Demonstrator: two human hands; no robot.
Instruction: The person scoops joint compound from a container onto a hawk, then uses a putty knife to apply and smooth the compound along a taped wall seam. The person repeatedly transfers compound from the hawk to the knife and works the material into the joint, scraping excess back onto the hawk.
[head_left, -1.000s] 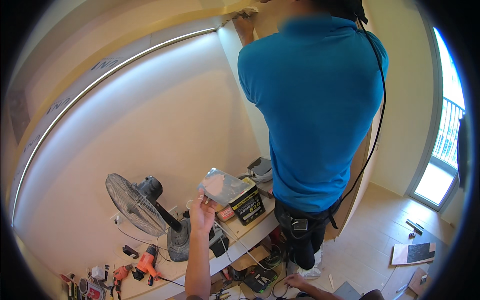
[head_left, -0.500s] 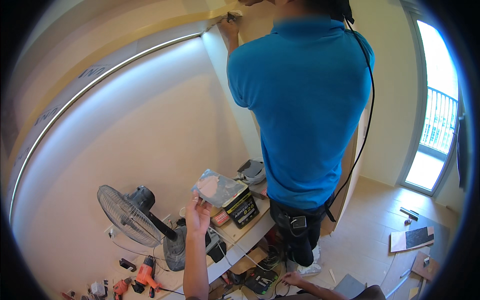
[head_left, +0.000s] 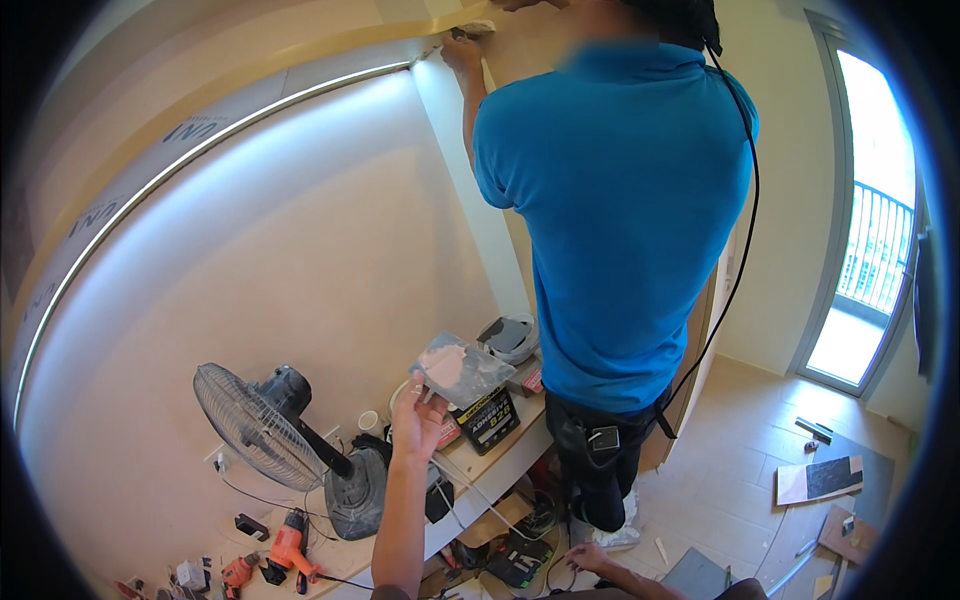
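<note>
My left hand [head_left: 415,425] grips the near edge of a flat, greyish plate [head_left: 490,373], thumb and fingers closed on it. A patch of pinkish paste [head_left: 445,365] is spread on the plate. Behind and below it stands a black square tub [head_left: 485,425] with yellow lettering, partly covered by the plate. Low in the picture, my right hand [head_left: 588,557] hangs over the floor beside a dark cable, its fingers loosely apart; nothing shows in it. In front, a person in a blue shirt [head_left: 620,230] faces the wall, arms raised, one hand [head_left: 462,55] at the ceiling trim holding something small.
On the bench at the left are a fan [head_left: 260,425], an orange power tool [head_left: 290,550] and a white cup [head_left: 368,421]. A bucket [head_left: 510,338] stands behind the plate. Boards [head_left: 820,480] and offcuts lie on the floor at right. A black cable [head_left: 745,240] hangs along the person's back.
My left hand has shifted a little to the right with the plate, which now sits nearer the blue-shirted person. My right hand is nearly where it was.
</note>
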